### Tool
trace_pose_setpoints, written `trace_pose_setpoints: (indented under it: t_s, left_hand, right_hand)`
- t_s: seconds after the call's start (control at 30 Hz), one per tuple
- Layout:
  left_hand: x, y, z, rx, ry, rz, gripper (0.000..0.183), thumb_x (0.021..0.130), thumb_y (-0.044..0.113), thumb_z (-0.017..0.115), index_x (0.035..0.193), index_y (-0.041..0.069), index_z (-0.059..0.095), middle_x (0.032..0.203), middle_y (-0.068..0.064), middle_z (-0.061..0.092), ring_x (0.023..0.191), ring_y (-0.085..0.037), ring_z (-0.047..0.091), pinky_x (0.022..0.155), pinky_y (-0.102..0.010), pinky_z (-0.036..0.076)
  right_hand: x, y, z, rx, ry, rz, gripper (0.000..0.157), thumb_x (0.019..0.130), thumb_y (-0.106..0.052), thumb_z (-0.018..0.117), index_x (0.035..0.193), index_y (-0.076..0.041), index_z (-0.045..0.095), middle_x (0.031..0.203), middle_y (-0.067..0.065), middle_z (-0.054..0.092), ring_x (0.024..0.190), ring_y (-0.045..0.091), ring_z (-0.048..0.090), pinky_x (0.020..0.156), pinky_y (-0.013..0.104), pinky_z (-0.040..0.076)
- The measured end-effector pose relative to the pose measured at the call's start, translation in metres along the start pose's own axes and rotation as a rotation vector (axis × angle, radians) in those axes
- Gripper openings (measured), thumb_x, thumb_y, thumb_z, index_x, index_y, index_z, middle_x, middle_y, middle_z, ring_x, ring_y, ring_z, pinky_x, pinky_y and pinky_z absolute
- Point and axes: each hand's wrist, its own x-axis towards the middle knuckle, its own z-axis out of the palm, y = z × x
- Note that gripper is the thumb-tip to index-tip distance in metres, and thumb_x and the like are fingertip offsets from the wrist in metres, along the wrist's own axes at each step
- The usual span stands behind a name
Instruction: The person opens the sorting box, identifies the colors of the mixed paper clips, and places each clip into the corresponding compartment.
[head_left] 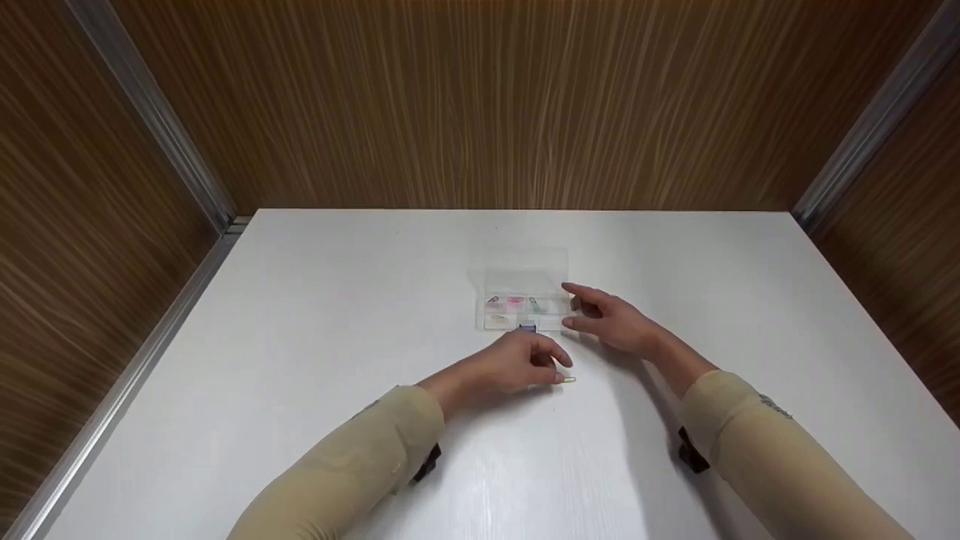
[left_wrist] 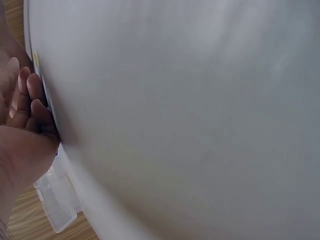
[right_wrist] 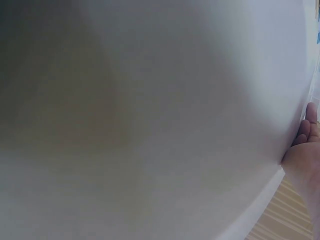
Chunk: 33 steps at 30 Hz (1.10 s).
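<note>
A shallow clear plastic box [head_left: 501, 322] with compartments lies near the middle of the table, its transparent lid [head_left: 529, 261] swung back on the far side. Small clip-like pieces, pink, green and dark, sit in the compartments. My right hand [head_left: 611, 319] is at the box's right side, thumb and forefinger apart along that edge. In front of the box is my left hand [head_left: 525, 361], fingers bent, with a visible gap between forefinger and thumb. A slim yellow piece [head_left: 569, 379], paper-clip sized, lies right at the thumb tip; the left wrist view shows it just beyond the fingertips.
The white table [head_left: 337, 300] is bounded by a wood-grain panel [head_left: 480, 105] at the back and similar panels at both sides. A blue latch [head_left: 527, 327] is at the box's front edge. Dark wrist devices hang under both sleeves.
</note>
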Motion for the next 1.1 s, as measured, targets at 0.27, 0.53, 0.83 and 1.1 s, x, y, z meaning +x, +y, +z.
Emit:
trace_pose_setpoints:
  t_s: [0.27, 0.53, 0.83, 1.1]
  left_hand:
    - [0.0015, 0.0002, 0.0028, 0.058, 0.0, 0.0, 0.022, 0.099, 0.009, 0.074, 0.121, 0.01, 0.079, 0.085, 0.008, 0.069, 0.08, -0.002, 0.058, 0.078, -0.02, 0.046]
    - [0.0038, -0.0001, 0.0027, 0.135, -0.013, -0.016, 0.024, 0.097, 0.013, 0.077, 0.121, 0.016, 0.08, 0.087, 0.011, 0.068, 0.083, -0.002, 0.057, 0.08, -0.02, 0.046]
    - [0.0022, 0.003, 0.0022, 0.163, -0.033, -0.02, 0.023, 0.096, 0.012, 0.078, 0.118, 0.015, 0.082, 0.086, 0.012, 0.069, 0.083, -0.002, 0.055, 0.08, -0.02, 0.045]
    - [0.0029, 0.0052, 0.0017, 0.23, -0.073, 0.008, 0.017, 0.097, 0.013, 0.078, 0.113, 0.016, 0.083, 0.092, 0.012, 0.072, 0.084, 0.0, 0.058, 0.081, -0.019, 0.047]
  right_hand:
    - [0.0005, 0.0001, 0.0009, 0.016, -0.003, 0.009, 0.074, 0.101, -0.042, 0.074, 0.165, -0.022, 0.042, 0.136, 0.011, 0.049, 0.127, 0.029, 0.041, 0.11, 0.046, 0.031]
    - [0.0, -0.0003, 0.0004, 0.015, -0.003, 0.023, 0.074, 0.101, -0.042, 0.074, 0.165, -0.024, 0.041, 0.141, 0.011, 0.048, 0.129, 0.029, 0.039, 0.115, 0.047, 0.029]
    - [0.0002, -0.0015, -0.0002, 0.006, -0.003, -0.002, 0.073, 0.102, -0.039, 0.073, 0.165, -0.02, 0.041, 0.135, 0.011, 0.05, 0.125, 0.028, 0.041, 0.11, 0.045, 0.031]
    - [0.0011, 0.0008, 0.0, 0.009, -0.001, 0.003, 0.074, 0.102, -0.041, 0.073, 0.165, -0.02, 0.04, 0.137, 0.011, 0.049, 0.126, 0.028, 0.041, 0.111, 0.047, 0.031]
